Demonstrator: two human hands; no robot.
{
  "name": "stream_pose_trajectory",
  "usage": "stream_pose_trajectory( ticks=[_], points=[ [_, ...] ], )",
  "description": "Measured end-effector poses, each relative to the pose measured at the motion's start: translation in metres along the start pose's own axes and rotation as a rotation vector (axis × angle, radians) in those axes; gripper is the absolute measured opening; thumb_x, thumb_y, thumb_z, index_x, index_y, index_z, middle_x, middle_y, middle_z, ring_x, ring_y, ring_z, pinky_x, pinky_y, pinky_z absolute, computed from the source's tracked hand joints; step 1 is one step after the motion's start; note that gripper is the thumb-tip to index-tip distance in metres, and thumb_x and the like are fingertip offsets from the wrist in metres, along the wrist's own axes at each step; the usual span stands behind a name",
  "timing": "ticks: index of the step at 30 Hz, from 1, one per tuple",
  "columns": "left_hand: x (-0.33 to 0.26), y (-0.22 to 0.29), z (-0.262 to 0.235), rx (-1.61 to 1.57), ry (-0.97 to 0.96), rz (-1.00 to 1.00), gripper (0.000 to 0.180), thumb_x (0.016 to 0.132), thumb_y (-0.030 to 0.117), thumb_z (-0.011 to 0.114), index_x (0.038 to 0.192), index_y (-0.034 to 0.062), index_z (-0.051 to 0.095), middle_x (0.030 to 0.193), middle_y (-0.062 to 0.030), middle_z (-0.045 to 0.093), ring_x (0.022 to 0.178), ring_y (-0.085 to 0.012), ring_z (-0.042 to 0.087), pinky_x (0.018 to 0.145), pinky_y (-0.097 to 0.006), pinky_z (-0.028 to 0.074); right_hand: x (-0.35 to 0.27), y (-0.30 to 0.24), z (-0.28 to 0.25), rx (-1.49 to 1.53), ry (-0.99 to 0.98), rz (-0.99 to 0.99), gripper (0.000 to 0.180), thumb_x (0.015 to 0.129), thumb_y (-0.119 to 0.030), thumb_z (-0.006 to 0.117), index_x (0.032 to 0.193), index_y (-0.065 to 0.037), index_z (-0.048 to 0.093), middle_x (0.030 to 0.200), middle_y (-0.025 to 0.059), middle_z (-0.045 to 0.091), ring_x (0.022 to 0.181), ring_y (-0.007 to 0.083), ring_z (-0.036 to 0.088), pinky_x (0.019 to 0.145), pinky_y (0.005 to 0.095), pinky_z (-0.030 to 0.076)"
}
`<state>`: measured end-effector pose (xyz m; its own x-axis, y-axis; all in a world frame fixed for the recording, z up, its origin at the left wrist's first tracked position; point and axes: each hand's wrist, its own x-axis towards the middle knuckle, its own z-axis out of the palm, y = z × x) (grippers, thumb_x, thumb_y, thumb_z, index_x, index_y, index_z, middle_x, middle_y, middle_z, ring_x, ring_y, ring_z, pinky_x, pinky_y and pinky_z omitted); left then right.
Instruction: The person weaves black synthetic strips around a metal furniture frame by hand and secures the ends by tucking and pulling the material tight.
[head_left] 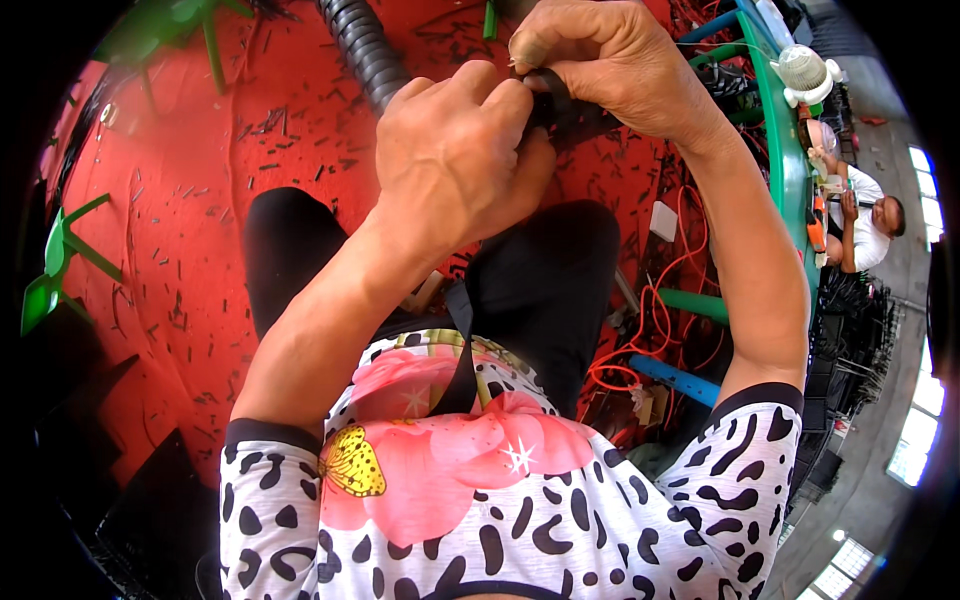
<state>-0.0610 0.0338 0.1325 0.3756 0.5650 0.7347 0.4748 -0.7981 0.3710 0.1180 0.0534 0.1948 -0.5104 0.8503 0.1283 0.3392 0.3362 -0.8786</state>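
Observation:
My left hand (455, 150) is closed around a thick black ribbed tube (362, 45), which runs up past the knuckles toward the far edge. My right hand (615, 70) is raised beside it, its thumb and index finger pinched together close to the left fingertips. Between the two hands a dark curved piece (548, 92) shows, partly covered by the fingers; whether it belongs to the tube I cannot tell. What the right fingertips grip is too small and hidden to name.
Black scraps litter the red floor covering (170, 290). Green stool legs (85, 245) stand at the left. Along the right runs a green-edged table (785, 150) with a small white fan (805, 72); a person in white (868, 220) sits beyond. An orange cord (655, 290) lies coiled below.

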Motion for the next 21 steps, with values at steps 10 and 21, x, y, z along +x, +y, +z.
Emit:
stream_pose_trajectory(
  ticks=[10,21],
  points=[
    [0.000,0.000,-0.001,-0.008,0.010,0.002,0.020,0.065,0.016,0.072,0.079,0.0055,0.062,0.076,-0.0070,0.060,0.063,-0.0279,0.059,0.058,-0.036,0.047,-0.003,-0.016,0.006,-0.059,0.039,0.059,0.015,0.071,0.010,0.056,0.082,0.003,0.062,0.078,0.0042,0.061,0.076,0.0106,0.055,0.070,0.0250,0.046],
    [0.001,-0.002,0.001,-0.020,0.008,0.006,0.019,0.065,0.015,0.072,0.079,0.0053,0.062,0.074,-0.0074,0.059,0.062,-0.0282,0.058,0.056,-0.036,0.047,-0.003,-0.016,0.003,-0.094,-0.027,0.074,0.012,0.072,0.009,0.057,0.082,0.003,0.060,0.077,0.0034,0.061,0.075,0.0094,0.055,0.070,0.0251,0.045]
  ],
)
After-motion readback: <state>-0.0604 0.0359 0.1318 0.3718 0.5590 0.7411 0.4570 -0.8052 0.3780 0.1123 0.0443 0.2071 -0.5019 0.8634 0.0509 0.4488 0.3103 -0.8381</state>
